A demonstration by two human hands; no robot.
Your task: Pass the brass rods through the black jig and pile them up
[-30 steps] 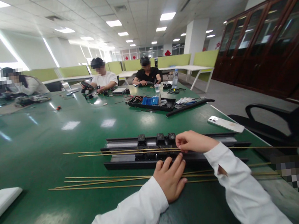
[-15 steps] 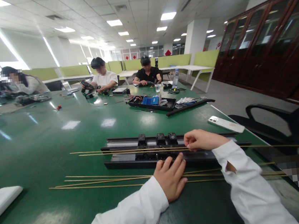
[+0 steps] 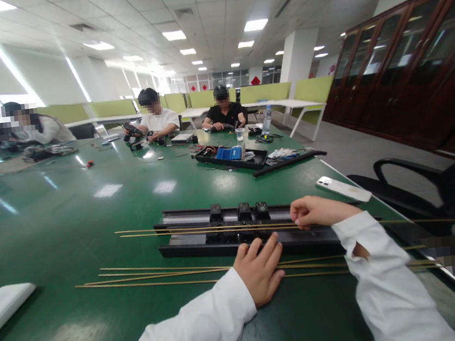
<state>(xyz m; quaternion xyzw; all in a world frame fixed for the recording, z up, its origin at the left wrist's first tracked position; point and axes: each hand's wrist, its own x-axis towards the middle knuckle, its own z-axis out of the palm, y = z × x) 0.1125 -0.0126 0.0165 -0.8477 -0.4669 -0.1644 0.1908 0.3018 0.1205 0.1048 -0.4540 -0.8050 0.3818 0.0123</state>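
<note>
Two long, thin brass-coloured rods (image 3: 169,232) lie across black rail-like channels (image 3: 195,247) that carry several small black blocks (image 3: 244,210). Over the right part of these channels, my right hand (image 3: 312,213) is closed in a pinch on one rod. My left hand (image 3: 260,271) lies with fingers spread at the front channel's near edge, over more thin rods (image 3: 153,275) on the table. Those loose rods run left to right in front of the channels, partly hidden beneath my left hand and right sleeve.
A white phone (image 3: 342,188) rests near the right table edge. Further back are a black tray (image 3: 253,161) holding a blue part, a black strip (image 3: 292,163) and a water bottle (image 3: 267,121). A white object (image 3: 5,310) lies at left. Several people sit beyond.
My right hand has shifted slightly to the right, and the upper rod's left end has slid right with it. My left hand stays in place.
</note>
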